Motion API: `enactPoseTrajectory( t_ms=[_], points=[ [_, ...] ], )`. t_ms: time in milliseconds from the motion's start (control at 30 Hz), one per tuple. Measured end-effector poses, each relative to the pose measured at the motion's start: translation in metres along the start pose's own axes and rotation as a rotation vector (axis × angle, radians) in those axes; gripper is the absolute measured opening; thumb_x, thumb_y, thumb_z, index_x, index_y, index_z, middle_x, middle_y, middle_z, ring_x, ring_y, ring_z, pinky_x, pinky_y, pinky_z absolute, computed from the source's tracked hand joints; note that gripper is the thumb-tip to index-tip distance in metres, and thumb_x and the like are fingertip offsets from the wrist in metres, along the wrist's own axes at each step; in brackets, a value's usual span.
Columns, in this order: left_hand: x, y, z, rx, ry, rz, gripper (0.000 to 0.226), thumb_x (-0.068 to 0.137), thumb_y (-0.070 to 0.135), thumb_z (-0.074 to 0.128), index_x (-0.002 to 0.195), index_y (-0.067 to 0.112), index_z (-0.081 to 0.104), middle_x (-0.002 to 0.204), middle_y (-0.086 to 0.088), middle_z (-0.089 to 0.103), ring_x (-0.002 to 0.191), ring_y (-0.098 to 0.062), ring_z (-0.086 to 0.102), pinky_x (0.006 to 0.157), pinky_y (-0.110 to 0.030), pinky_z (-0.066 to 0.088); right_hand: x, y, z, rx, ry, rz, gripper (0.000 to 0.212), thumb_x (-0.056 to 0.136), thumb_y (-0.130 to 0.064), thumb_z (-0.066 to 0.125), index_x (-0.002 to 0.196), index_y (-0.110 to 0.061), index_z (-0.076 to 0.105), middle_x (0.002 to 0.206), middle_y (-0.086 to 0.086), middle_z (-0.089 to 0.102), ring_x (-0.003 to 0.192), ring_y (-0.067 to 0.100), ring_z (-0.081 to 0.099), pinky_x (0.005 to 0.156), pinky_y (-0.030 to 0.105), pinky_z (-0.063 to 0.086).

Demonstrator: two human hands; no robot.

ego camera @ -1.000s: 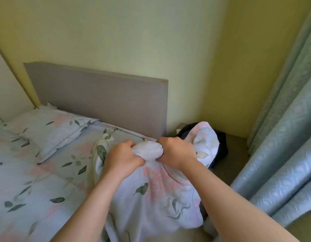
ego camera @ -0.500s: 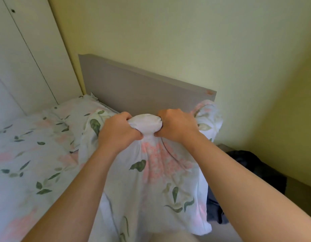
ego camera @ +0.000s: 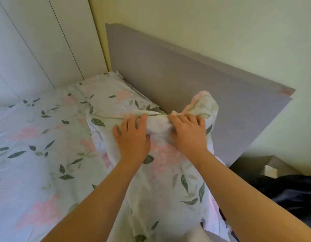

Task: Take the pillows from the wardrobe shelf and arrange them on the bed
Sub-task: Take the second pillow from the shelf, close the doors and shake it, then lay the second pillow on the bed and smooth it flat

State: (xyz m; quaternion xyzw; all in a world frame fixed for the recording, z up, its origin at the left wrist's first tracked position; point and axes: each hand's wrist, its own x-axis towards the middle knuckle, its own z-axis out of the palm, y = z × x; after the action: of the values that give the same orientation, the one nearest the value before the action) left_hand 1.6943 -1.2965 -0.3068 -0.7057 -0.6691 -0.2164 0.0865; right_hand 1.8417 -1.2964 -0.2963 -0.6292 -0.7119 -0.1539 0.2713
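Note:
A floral pillow (ego camera: 168,172) in a white case with pink flowers and green leaves lies at the right side of the bed (ego camera: 34,154), its top end near the grey headboard (ego camera: 186,72). My left hand (ego camera: 132,138) and my right hand (ego camera: 188,133) press on its upper end, fingers curled into a bunched white fold of the case between them. A second floral pillow (ego camera: 112,95) lies flat against the headboard at the left, touching the first one.
White wardrobe doors (ego camera: 37,41) stand along the bed's far left side. A yellow-green wall rises behind the headboard. At the right, a grey bedside table (ego camera: 252,165) carries a dark garment (ego camera: 291,198).
The pillow has gone from being held up in the air to lying on the bed beside the other pillow. My fists have loosened into flatter hands on its top end.

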Motion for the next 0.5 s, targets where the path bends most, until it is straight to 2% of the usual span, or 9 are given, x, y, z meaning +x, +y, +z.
enactPoseTrajectory(
  t_ms=[67, 133, 200, 267, 367, 500],
  points=[
    [-0.006, -0.006, 0.028, 0.018, -0.252, -0.019, 0.072, 0.08, 0.025, 0.065, 0.143, 0.028, 0.029, 0.148, -0.011, 0.032, 0.136, -0.034, 0.029, 0.107, -0.055, 0.026, -0.013, 0.005, 0.032, 0.016, -0.177, 0.018, 0.042, 0.073, -0.011, 0.058, 0.113, -0.022, 0.064, 0.117, 0.006, 0.067, 0.109, 0.033, 0.061, 0.096, 0.041, 0.038],
    [-0.014, -0.011, 0.058, 0.001, -0.5, -0.055, 0.071, 0.09, 0.028, 0.052, 0.147, 0.031, 0.01, 0.157, -0.006, 0.007, 0.145, -0.027, 0.007, 0.113, -0.051, 0.016, -0.029, 0.01, 0.058, 0.058, -0.457, 0.063, 0.053, 0.081, -0.013, 0.062, 0.131, -0.025, 0.049, 0.143, 0.01, 0.046, 0.132, 0.036, 0.041, 0.105, 0.05, 0.033],
    [-0.023, -0.015, 0.084, -0.03, -0.643, -0.092, 0.066, 0.094, 0.028, 0.046, 0.147, 0.031, 0.006, 0.158, -0.004, 0.003, 0.145, -0.027, 0.007, 0.114, -0.048, 0.018, -0.047, 0.019, 0.082, 0.1, -0.749, 0.095, 0.057, 0.091, -0.022, 0.051, 0.143, -0.029, 0.029, 0.157, 0.006, 0.02, 0.144, 0.031, 0.017, 0.114, 0.048, 0.019],
    [-0.03, -0.018, 0.109, -0.066, -0.718, -0.159, 0.063, 0.095, 0.029, 0.044, 0.147, 0.031, 0.008, 0.158, -0.004, 0.006, 0.144, -0.027, 0.013, 0.112, -0.046, 0.023, -0.06, 0.03, 0.103, 0.12, -0.901, 0.113, 0.056, 0.094, -0.025, 0.045, 0.145, -0.031, 0.023, 0.159, 0.003, 0.01, 0.145, 0.028, 0.009, 0.116, 0.047, 0.014],
    [-0.036, -0.021, 0.14, -0.058, -0.789, -0.257, 0.059, 0.096, 0.031, 0.041, 0.147, 0.03, 0.011, 0.157, -0.004, 0.01, 0.142, -0.027, 0.021, 0.109, -0.044, 0.028, -0.068, 0.046, 0.131, 0.141, -1.019, 0.142, 0.056, 0.094, -0.026, 0.043, 0.145, -0.032, 0.021, 0.159, 0.002, 0.006, 0.146, 0.027, 0.009, 0.116, 0.045, 0.013],
    [-0.037, -0.02, 0.18, -0.077, -0.81, -0.412, 0.058, 0.096, 0.039, 0.038, 0.147, 0.03, 0.011, 0.157, -0.005, 0.009, 0.142, -0.028, 0.019, 0.11, -0.045, 0.029, -0.065, 0.068, 0.17, 0.156, -1.113, 0.179, 0.055, 0.095, -0.028, 0.041, 0.145, -0.032, 0.02, 0.159, 0.001, 0.004, 0.146, 0.028, 0.006, 0.115, 0.048, 0.014]
  ],
)
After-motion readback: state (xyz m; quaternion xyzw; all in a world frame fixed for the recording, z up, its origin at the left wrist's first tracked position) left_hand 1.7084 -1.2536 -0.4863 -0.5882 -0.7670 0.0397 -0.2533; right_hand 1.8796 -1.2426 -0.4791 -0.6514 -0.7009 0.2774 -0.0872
